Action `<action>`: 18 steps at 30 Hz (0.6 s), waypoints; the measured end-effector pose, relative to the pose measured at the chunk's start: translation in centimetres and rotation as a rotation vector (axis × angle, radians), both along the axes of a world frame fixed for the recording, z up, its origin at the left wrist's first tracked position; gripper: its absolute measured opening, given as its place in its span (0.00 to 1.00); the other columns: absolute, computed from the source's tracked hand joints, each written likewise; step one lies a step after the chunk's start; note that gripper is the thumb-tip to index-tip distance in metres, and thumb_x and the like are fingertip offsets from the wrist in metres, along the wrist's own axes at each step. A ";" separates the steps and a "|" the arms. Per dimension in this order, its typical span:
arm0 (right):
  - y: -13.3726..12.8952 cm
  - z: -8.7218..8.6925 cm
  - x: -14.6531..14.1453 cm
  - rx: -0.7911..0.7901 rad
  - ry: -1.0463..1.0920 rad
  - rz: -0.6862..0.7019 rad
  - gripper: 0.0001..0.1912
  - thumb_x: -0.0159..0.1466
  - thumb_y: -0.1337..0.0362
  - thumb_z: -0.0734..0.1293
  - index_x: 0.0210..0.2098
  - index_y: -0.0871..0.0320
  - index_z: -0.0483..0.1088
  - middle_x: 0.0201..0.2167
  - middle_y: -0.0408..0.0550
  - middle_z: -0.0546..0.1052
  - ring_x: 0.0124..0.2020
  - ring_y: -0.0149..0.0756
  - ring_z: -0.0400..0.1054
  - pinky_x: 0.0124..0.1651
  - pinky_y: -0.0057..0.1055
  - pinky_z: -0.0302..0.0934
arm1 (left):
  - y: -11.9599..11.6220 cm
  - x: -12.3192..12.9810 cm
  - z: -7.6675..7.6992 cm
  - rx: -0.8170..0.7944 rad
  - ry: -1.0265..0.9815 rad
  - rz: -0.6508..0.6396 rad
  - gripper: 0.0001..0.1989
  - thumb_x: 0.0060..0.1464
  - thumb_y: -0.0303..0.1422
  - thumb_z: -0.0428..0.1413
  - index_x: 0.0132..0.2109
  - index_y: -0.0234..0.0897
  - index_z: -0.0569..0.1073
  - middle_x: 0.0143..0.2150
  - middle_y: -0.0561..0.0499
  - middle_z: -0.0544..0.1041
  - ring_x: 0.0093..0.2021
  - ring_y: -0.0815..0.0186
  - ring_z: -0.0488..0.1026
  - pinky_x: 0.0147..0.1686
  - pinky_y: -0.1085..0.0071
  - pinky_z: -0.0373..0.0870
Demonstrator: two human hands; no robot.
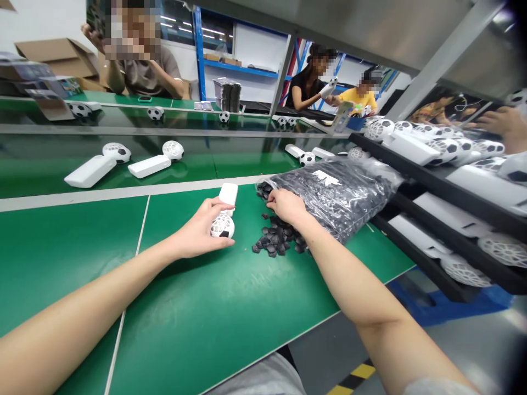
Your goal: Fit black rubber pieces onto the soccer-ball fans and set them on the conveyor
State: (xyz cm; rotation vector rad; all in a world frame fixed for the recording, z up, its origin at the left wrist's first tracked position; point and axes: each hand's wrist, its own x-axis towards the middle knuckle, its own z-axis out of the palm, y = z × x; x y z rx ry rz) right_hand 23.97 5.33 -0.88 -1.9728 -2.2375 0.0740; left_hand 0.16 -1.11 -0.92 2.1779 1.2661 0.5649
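My left hand (201, 230) is curled around the round head of a white handheld fan (229, 195) that lies on the green table. The head is patterned like a football, with white mesh and a black patch. At the mouth of a clear plastic bag (341, 192) full of black pieces, my right hand (288, 206) has its fingertips pinched together. Whatever is between those fingertips is too small to make out. Loose black pentagon pieces (274, 237) are spilled in a pile just below the right hand, beside the bag.
On the conveyor (185, 175) beyond my table lie several more football fans (91, 170). Black trays (436, 263) stacked with fans stand at the right. Several people sit across the line, and a person's hand (504, 127) reaches over the trays.
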 end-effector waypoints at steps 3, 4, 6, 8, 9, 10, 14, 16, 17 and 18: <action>-0.5 0.3 -0.1 -0.013 0.029 0.050 0.04 0.57 0.66 0.66 0.33 0.57 0.70 0.36 0.49 0.73 0.37 0.40 0.67 0.37 0.32 0.58 | -0.2 0.2 -0.3 0.011 -0.023 0.125 0.31 0.37 0.43 0.61 0.50 0.39 0.64 0.52 0.45 0.54 0.56 0.51 0.57 0.56 0.54 0.56; -0.7 0.4 -0.3 -0.017 0.046 0.075 0.03 0.57 0.66 0.66 0.32 0.57 0.70 0.34 0.48 0.74 0.36 0.38 0.67 0.37 0.31 0.58 | -0.1 0.1 -0.3 0.007 -0.022 0.127 0.30 0.37 0.43 0.61 0.48 0.39 0.65 0.51 0.46 0.54 0.55 0.52 0.58 0.56 0.54 0.56; -1.1 0.7 -0.7 -0.026 0.089 0.147 0.03 0.58 0.66 0.65 0.32 0.57 0.70 0.32 0.45 0.74 0.34 0.33 0.67 0.37 0.27 0.58 | 0.1 -0.3 -0.1 -0.011 -0.016 0.060 0.27 0.38 0.42 0.61 0.47 0.40 0.65 0.50 0.47 0.56 0.53 0.54 0.59 0.56 0.55 0.56; -1.7 1.0 -1.4 -0.017 0.208 0.297 0.03 0.60 0.66 0.64 0.34 0.57 0.70 0.32 0.43 0.74 0.33 0.29 0.67 0.37 0.24 0.58 | 0.4 -0.9 0.3 -0.048 -0.006 -0.061 0.26 0.40 0.40 0.60 0.49 0.42 0.65 0.50 0.49 0.57 0.52 0.56 0.60 0.55 0.57 0.57; -2.1 1.1 -1.7 -0.008 0.293 0.398 0.03 0.60 0.67 0.64 0.34 0.58 0.70 0.32 0.42 0.74 0.34 0.28 0.67 0.38 0.23 0.58 | 0.6 -1.2 0.6 -0.070 0.002 -0.120 0.26 0.42 0.39 0.59 0.50 0.44 0.64 0.50 0.49 0.58 0.52 0.57 0.61 0.55 0.58 0.57; -2.4 1.2 -2.0 0.004 0.385 0.503 0.04 0.60 0.67 0.64 0.34 0.59 0.70 0.32 0.43 0.75 0.34 0.28 0.67 0.39 0.24 0.59 | 0.7 -1.5 0.8 -0.090 0.010 -0.165 0.26 0.43 0.37 0.58 0.51 0.45 0.63 0.51 0.50 0.59 0.52 0.58 0.62 0.54 0.60 0.58; -3.7 1.3 -3.1 0.026 0.582 0.801 0.05 0.60 0.69 0.64 0.35 0.58 0.71 0.34 0.44 0.75 0.38 0.29 0.67 0.44 0.28 0.59 | 0.9 -2.1 1.5 -0.119 0.036 -0.184 0.29 0.44 0.35 0.56 0.55 0.43 0.59 0.52 0.49 0.62 0.51 0.58 0.64 0.49 0.64 0.63; -4.0 1.1 -3.4 0.038 0.584 0.875 0.06 0.60 0.70 0.64 0.36 0.58 0.72 0.34 0.44 0.74 0.38 0.29 0.67 0.45 0.28 0.59 | 0.8 -2.0 1.7 -0.110 0.049 -0.165 0.29 0.44 0.34 0.55 0.55 0.42 0.59 0.52 0.49 0.63 0.49 0.58 0.65 0.47 0.66 0.64; -4.1 0.9 -3.6 0.047 0.584 0.904 0.06 0.60 0.70 0.64 0.36 0.58 0.72 0.34 0.44 0.74 0.38 0.29 0.67 0.45 0.29 0.59 | 0.8 -1.9 1.7 -0.102 0.055 -0.160 0.29 0.44 0.34 0.55 0.55 0.41 0.59 0.51 0.49 0.63 0.49 0.59 0.65 0.46 0.66 0.64; -4.2 0.8 -3.8 0.057 0.586 0.931 0.06 0.61 0.70 0.64 0.36 0.57 0.72 0.34 0.45 0.74 0.38 0.29 0.66 0.45 0.29 0.59 | 0.7 -1.7 1.6 -0.092 0.059 -0.156 0.28 0.44 0.33 0.55 0.55 0.41 0.59 0.51 0.49 0.64 0.49 0.59 0.65 0.46 0.67 0.65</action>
